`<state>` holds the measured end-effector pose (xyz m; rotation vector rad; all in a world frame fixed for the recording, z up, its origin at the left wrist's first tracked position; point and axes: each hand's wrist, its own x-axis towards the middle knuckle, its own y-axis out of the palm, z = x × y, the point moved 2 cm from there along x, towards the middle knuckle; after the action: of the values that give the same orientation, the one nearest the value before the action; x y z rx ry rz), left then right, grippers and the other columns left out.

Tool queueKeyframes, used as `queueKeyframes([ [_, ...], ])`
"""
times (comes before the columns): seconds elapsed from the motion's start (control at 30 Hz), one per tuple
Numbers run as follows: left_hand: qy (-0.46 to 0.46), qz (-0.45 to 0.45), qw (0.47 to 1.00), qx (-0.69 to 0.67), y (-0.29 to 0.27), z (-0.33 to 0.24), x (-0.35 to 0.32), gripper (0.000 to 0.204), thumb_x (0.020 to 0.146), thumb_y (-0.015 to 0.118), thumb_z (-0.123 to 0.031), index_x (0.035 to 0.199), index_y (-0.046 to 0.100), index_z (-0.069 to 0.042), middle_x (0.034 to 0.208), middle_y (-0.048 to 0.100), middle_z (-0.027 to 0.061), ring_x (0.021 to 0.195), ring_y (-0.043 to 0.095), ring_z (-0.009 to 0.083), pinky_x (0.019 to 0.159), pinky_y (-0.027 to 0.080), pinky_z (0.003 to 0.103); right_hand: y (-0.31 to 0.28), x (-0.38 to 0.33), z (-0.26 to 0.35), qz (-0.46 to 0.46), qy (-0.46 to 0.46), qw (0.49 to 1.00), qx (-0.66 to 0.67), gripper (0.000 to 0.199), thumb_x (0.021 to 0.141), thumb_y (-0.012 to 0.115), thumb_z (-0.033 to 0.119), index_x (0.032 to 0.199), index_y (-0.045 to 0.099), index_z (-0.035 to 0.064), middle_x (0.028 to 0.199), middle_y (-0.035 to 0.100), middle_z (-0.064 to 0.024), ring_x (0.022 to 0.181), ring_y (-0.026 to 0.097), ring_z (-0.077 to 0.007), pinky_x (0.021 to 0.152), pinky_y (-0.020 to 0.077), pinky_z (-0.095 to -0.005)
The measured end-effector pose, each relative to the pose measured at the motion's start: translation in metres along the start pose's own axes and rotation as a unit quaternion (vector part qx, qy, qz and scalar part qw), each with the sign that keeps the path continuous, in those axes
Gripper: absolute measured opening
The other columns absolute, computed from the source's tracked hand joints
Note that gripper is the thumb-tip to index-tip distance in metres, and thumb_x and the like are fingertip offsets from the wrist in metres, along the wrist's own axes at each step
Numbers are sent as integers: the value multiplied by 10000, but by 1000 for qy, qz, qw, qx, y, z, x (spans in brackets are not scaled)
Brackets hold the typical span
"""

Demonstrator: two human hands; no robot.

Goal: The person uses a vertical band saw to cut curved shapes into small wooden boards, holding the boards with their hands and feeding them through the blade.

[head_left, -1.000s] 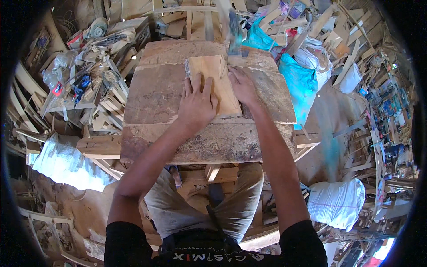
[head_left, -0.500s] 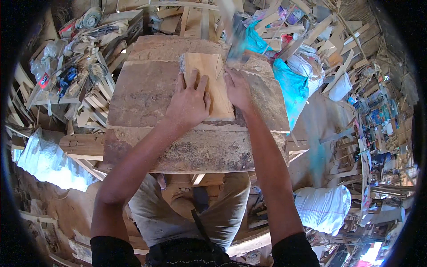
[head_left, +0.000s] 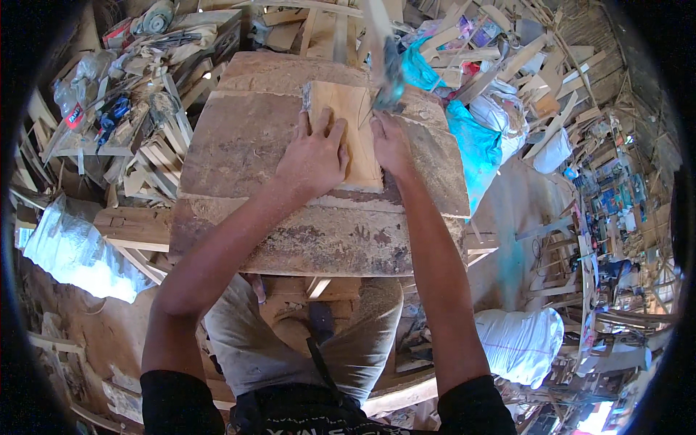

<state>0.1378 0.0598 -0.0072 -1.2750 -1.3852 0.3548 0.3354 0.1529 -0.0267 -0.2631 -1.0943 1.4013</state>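
Observation:
A pale wooden board (head_left: pixel 357 156) with dark pencil lines near its far right corner lies flat on a worn, dusty wooden worktable (head_left: pixel 239 145). My left hand (head_left: pixel 313 159) rests on top of the board, fingers spread toward its far end. At the board's right edge, my right hand (head_left: pixel 391 145) grips with its fingers close together. Just beyond the right fingertips stands a blurred upright post with a bluish lower end (head_left: pixel 389 90), which looks like part of a saw. Blur hides its exact shape and any blade.
Scrap wood (head_left: pixel 156 163) is heaped at the left with a plastic bottle (head_left: pixel 72 109). Bright blue sheeting (head_left: pixel 471 145) hangs by the table's right side, near more offcuts (head_left: pixel 515 58). A stuffed white sack (head_left: pixel 522 344) sits at the lower right.
The whole view has shifted and turned slightly. Both hands remain on the board, with little visible movement of it against the table. The blurred post appears a little nearer my right fingertips.

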Motion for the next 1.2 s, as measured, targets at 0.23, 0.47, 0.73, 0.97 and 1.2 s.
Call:
queueKeyframes([
  [0.23,-8,18,1000,-16,4,8,2,509,1018,505,-282,1450,497,-13,1524,441,332,1330,415,689,1145,394,650,-2,-2,9,-4,-6,999,-51,410,1055,523,229,1406,613,39,1387,625,-259,1301,549,-473,1142,408,-511],
  [0.47,12,13,1000,-12,7,13,6,521,1022,493,-295,1448,499,5,1498,469,343,1327,435,671,1171,375,630,3,2,-2,-7,-10,1000,-27,422,1054,502,222,1421,595,36,1378,630,-262,1276,568,-477,1134,410,-522],
  [0.73,42,5,999,2,8,19,9,522,1014,507,-281,1431,503,35,1475,484,344,1334,463,623,1212,332,607,4,3,3,-21,5,998,-52,430,1083,500,288,1421,605,44,1409,616,-258,1311,581,-444,1119,447,-464],
  [0.97,41,14,999,3,9,22,13,514,1012,511,-260,1440,512,25,1452,524,344,1375,509,475,1250,276,582,3,5,5,-5,18,999,-40,431,1054,497,242,1418,598,36,1361,636,-271,1264,583,-475,1129,422,-533],
  [1.2,50,6,999,-3,12,30,15,513,1018,507,-258,1445,513,26,1431,550,328,1395,503,435,1246,293,567,7,7,2,-9,5,998,-67,438,1065,477,261,1424,590,38,1359,635,-277,1244,594,-476,1120,425,-539],
])
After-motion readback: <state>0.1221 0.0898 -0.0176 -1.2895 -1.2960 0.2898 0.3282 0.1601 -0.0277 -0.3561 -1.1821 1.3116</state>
